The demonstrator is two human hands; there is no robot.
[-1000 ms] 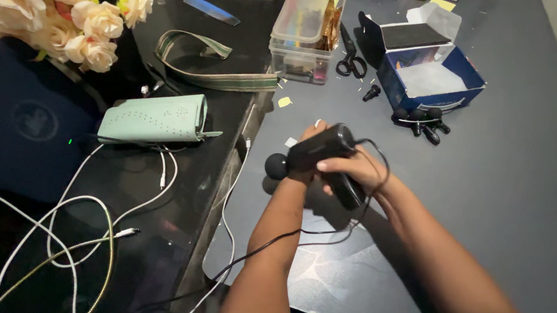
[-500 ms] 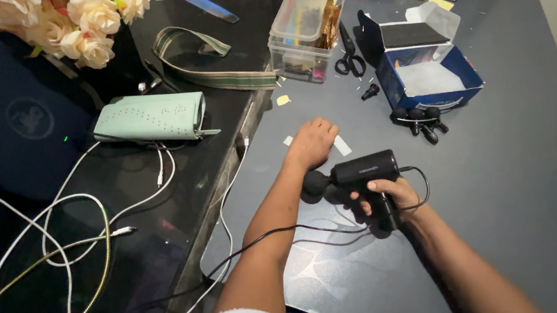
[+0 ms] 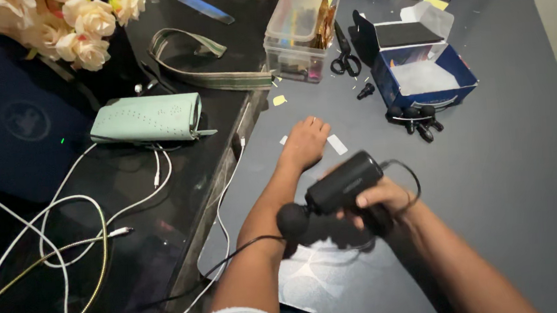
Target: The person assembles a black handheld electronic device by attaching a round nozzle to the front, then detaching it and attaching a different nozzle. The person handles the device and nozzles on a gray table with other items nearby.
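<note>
My right hand (image 3: pixel 378 201) grips a black handheld massage gun (image 3: pixel 340 188) by its handle. Its round ball head (image 3: pixel 293 220) presses against my left forearm (image 3: pixel 264 224). A thin black cord loops from the handle over my right wrist. My left hand (image 3: pixel 304 142) lies flat, palm down, on the dark grey table (image 3: pixel 525 170), fingers close together, next to a small white slip of paper (image 3: pixel 336 144). The left hand holds nothing.
An open blue box (image 3: pixel 421 72) stands at the back right with black attachment heads (image 3: pixel 414 118) before it. Scissors (image 3: pixel 343 55) and a clear plastic container (image 3: pixel 300 32) lie behind. Left: a mint pouch (image 3: pixel 146 119), white cables (image 3: pixel 65 226), laptop (image 3: pixel 10 118), flowers (image 3: pixel 76 23).
My left hand let go of the massage gun and stretched flat onto the table. My right hand drew the gun back toward me and set its ball head on the left forearm.
</note>
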